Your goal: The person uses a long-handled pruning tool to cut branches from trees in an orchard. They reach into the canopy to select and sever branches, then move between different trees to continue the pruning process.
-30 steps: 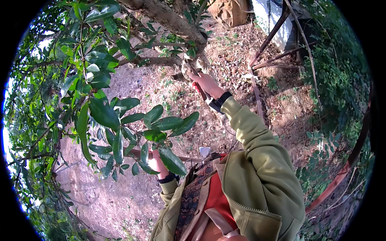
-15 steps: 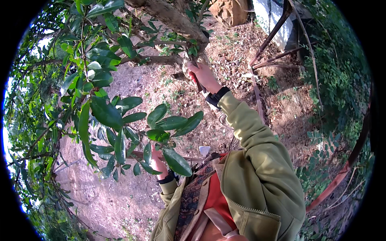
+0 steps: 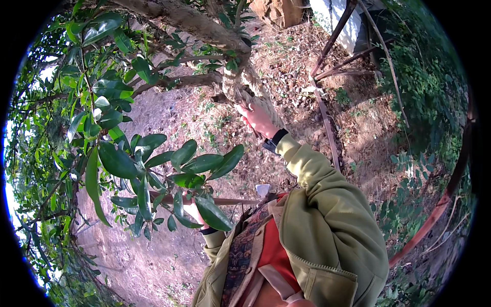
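A small red-handled tool [image 3: 245, 122] is being held in the right hand [image 3: 260, 121], with the fingers curled around it. Most of the tool is being hidden by the hand. It is being held just beside the pale, bumpy tree trunk [image 3: 231, 84], and whether the wood is being touched by it cannot be told. The left hand [image 3: 193, 209] is being partly covered by big green leaves [image 3: 214, 214], near a brown pole [image 3: 230, 201], so whether it is being held wide or narrow, or around something, cannot be told. A green jacket [image 3: 340, 225] is being worn, and a dark band [image 3: 280, 136] is being worn on the right wrist. The dry ground [image 3: 138, 261] is being lit by patches of sun.
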`<state>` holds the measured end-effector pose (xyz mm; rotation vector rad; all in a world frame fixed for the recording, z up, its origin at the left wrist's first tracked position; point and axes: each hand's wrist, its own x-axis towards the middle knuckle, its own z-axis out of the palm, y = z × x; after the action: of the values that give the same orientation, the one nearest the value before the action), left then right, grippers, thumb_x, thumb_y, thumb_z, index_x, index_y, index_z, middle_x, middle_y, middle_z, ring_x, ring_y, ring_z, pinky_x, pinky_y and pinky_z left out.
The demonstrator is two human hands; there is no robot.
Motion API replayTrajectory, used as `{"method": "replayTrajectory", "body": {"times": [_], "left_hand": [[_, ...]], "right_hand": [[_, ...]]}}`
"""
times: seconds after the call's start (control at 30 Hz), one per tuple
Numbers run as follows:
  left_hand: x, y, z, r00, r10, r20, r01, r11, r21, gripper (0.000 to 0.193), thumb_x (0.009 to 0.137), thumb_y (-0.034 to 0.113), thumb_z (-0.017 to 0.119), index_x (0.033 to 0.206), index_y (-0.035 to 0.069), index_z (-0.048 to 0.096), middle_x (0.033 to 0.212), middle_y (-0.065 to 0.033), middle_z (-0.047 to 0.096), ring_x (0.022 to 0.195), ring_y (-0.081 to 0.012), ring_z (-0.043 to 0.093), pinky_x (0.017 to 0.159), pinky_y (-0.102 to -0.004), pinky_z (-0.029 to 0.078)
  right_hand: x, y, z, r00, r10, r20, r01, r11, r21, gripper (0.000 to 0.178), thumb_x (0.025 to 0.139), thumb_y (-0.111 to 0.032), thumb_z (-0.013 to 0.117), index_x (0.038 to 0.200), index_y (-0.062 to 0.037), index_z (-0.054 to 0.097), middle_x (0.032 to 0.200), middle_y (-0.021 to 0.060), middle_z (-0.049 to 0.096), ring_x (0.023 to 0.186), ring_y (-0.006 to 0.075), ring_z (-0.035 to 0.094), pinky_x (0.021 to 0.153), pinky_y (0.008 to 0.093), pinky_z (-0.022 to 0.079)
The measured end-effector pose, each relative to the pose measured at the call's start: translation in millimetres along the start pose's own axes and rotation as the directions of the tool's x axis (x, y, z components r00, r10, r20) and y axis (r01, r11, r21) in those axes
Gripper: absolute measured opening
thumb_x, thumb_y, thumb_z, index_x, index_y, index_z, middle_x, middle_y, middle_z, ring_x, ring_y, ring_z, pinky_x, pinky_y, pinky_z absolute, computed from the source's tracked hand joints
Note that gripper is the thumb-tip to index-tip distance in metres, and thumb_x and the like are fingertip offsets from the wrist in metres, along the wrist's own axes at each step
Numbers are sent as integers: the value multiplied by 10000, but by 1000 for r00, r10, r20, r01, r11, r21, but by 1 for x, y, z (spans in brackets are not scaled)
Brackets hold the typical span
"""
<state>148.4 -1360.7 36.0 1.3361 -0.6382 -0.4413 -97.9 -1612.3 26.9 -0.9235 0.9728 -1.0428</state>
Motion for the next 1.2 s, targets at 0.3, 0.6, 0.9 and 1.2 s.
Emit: {"method": "replayTrajectory", "body": {"times": [0.3, 0.6, 0.9, 1.2], "left_hand": [[-21, 50, 49, 992, -116, 52, 118, 992, -49, 240, 903, 53, 634, 799, 96, 423, 597, 27, 402, 504, -68, 365, 498, -243, 340], [-29, 62, 57, 990, -114, 83, 114, 993, 6, 262, 931, 74, 592, 748, 114, 409, 598, 39, 387, 523, -67, 359, 529, -239, 338], [-15, 44, 53, 982, -101, 157, 100, 995, 10, 271, 917, 83, 631, 761, 113, 411, 590, 31, 382, 530, -77, 370, 525, -241, 334], [-19, 38, 23, 998, -58, 9, 56, 987, 153, 276, 942, 59, 581, 757, 119, 386, 599, 27, 379, 530, -78, 352, 535, -252, 335]], "right_hand": [[15, 68, -6, 982, 186, -27, -188, 979, -77, 527, 839, -488, 698, 565, -73, 522, 468, 29, 497, 394, 143, 476, 432, 325, 428], [12, 46, 1, 996, 73, 43, -68, 993, -97, 406, 875, -473, 651, 894, -68, 624, 660, 28, 626, 478, 103, 531, 429, 275, 417], [52, 137, -7, 985, 138, -105, -164, 935, -313, 591, 805, -607, 631, 678, -30, 641, 576, 92, 616, 529, 239, 579, 538, 408, 433], [80, 88, 26, 999, 22, -30, -33, 883, -469, 533, 846, -552, 601, 730, -33, 639, 589, 113, 627, 534, 261, 610, 525, 392, 474]]}}
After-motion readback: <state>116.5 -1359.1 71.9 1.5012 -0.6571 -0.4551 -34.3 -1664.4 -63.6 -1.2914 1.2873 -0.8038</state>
